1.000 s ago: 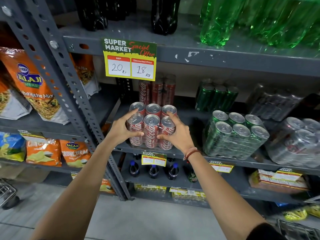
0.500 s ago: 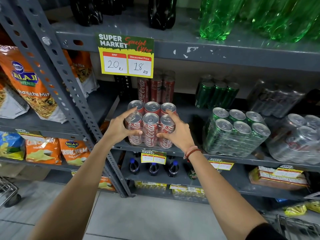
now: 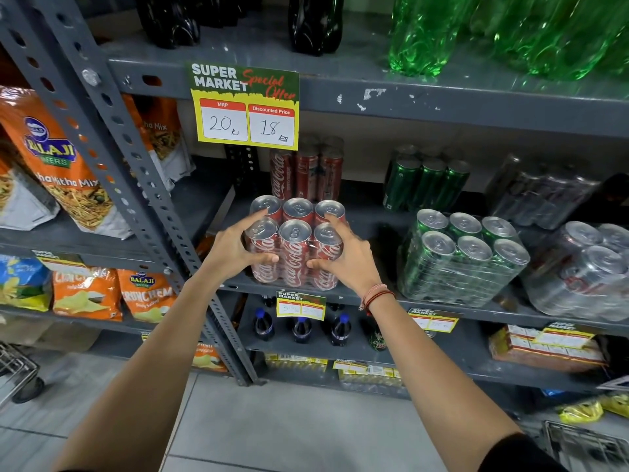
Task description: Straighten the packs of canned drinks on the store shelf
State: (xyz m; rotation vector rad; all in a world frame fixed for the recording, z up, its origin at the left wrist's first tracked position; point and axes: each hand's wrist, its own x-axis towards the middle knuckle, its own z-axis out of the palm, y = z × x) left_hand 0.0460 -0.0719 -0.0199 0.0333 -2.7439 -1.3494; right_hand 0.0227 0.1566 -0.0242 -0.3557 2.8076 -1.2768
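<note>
A shrink-wrapped pack of red cola cans (image 3: 295, 247) stands upright at the front of the grey middle shelf (image 3: 442, 306). My left hand (image 3: 231, 248) grips its left side and my right hand (image 3: 343, 258) grips its right side, thumbs across the front. To the right sits a pack of green cans (image 3: 459, 257), turned at an angle. Further right a pack of silver cans (image 3: 585, 274) leans, also askew. Behind stand a second red pack (image 3: 306, 172), a green pack (image 3: 425, 182) and a dark pack (image 3: 541, 192).
A yellow price sign (image 3: 245, 107) hangs from the shelf above, which holds dark bottles (image 3: 315, 22) and green bottles (image 3: 476, 32). A slotted upright post (image 3: 136, 158) borders the pack on the left; snack bags (image 3: 51, 158) fill the neighbouring rack. Small bottles (image 3: 301, 328) stand on the shelf below.
Both hands stay on the red pack; it has shifted slightly back and left on the shelf, and its front now sits about square to the edge.
</note>
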